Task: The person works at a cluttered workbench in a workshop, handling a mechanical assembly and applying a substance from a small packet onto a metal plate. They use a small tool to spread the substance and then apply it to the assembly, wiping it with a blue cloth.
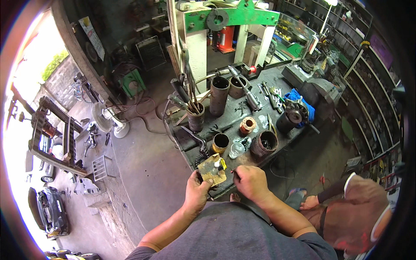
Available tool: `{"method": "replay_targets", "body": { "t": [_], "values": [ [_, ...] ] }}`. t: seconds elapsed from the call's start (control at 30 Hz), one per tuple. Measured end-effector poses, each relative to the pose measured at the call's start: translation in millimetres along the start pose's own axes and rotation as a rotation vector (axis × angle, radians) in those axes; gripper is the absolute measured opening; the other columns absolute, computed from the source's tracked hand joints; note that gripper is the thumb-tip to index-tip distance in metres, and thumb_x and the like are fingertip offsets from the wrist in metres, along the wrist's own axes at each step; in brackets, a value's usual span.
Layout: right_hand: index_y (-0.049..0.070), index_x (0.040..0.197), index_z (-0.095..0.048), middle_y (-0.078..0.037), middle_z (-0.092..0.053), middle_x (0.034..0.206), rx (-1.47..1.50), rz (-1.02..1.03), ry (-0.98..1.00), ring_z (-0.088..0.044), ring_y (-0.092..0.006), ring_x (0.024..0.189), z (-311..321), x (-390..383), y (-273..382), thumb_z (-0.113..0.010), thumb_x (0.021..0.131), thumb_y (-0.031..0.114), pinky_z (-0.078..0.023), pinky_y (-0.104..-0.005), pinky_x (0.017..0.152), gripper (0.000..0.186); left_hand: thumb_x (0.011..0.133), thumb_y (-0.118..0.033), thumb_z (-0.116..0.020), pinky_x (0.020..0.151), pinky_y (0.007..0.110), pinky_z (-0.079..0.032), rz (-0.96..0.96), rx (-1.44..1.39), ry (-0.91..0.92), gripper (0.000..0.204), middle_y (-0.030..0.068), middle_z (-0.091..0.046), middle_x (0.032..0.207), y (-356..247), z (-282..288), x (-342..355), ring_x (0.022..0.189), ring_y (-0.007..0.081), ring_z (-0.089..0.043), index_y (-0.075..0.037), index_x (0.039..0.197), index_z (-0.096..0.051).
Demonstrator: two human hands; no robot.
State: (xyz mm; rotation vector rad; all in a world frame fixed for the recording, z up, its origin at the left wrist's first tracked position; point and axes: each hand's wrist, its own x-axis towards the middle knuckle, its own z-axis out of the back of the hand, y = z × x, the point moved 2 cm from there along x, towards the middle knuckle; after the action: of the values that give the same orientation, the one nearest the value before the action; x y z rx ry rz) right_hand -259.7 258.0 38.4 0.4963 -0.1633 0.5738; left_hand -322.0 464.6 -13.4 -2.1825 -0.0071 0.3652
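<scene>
Left hand (pixel 198 193) and right hand (pixel 251 183) were near each other but apart at the close corner of the desk (pixel 232 125): the left pinched one edge of a small brownish card (pixel 208 167), thumb on top, while the right was curled, its fingertips hidden, so I could not tell whether it pinched anything. Doing this well, I judged, meant first steadying both arms, clear of the open metal cylinder (pixel 261 151) just beyond the right hand and the clear cup (pixel 236 150) ahead of the gap; then holding the card level, so that nothing loose could slide off; and last, setting the left thumb on the margin, away from what lay on top. The card itself, reaching forward from the left hand, looked flat, roughly squarish and dull tan, with dark smudges. On its half nearer the right hand sat a small white piece (pixel 216 164), perhaps a cap or nozzle, and beside that a yellow-and-black piece (pixel 223 163), too small to make out.
</scene>
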Motion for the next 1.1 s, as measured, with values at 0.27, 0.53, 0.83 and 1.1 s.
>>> {"method": "replay_targets", "body": {
  "t": [0.27,0.53,0.83,1.1],
  "values": [
    [0.003,0.123,-0.086,-0.008,-0.078,0.089,0.777,-0.743,0.147,-0.069,-0.0172,0.079,-102.5,-24.2,-85.8,-0.079,0.105,0.016,-0.056,-0.0372,0.073,0.023,0.109,-0.002,-0.070,0.082,0.038,-0.063,0.051,-0.105,-0.179,0.032,0.0167,-0.074,0.126,4.6,58.5,3.3,0.104,0.0254,-0.077,0.001,0.137,-0.055],
    [0.008,0.121,-0.084,-0.023,-0.080,0.112,0.295,-0.399,0.214,-0.076,-0.0452,0.110,-181.6,-7.7,-76.5,-0.074,0.103,0.022,-0.061,-0.0541,0.097,0.025,0.110,-0.006,-0.070,0.074,0.038,-0.062,0.117,-0.006,-0.315,0.025,0.0136,-0.075,0.119,4.3,102.8,-2.0,0.087,0.0208,-0.073,-0.002,0.131,-0.057],
    [0.005,0.130,-0.078,-0.020,-0.077,0.117,0.449,-0.149,0.221,-0.075,-0.0424,0.109,-103.0,-7.0,-66.5,-0.076,0.102,0.015,-0.061,-0.0498,0.098,0.030,0.112,-0.008,-0.072,0.085,0.038,-0.066,0.050,-0.037,-0.299,0.030,0.0137,-0.074,0.122,-0.4,85.0,13.2,0.093,0.0217,-0.075,-0.003,0.136,-0.055],
    [0.003,0.128,-0.078,-0.022,-0.081,0.114,0.587,0.026,0.468,-0.078,-0.0426,0.106,-62.2,5.0,-136.6,-0.076,0.104,0.021,-0.063,-0.0513,0.093,0.030,0.111,-0.007,-0.075,0.078,0.035,-0.066,-0.223,-0.053,-0.512,0.025,0.0116,-0.077,0.115,14.3,44.4,41.1,0.087,0.0198,-0.076,-0.002,0.131,-0.061]
  ]
}}
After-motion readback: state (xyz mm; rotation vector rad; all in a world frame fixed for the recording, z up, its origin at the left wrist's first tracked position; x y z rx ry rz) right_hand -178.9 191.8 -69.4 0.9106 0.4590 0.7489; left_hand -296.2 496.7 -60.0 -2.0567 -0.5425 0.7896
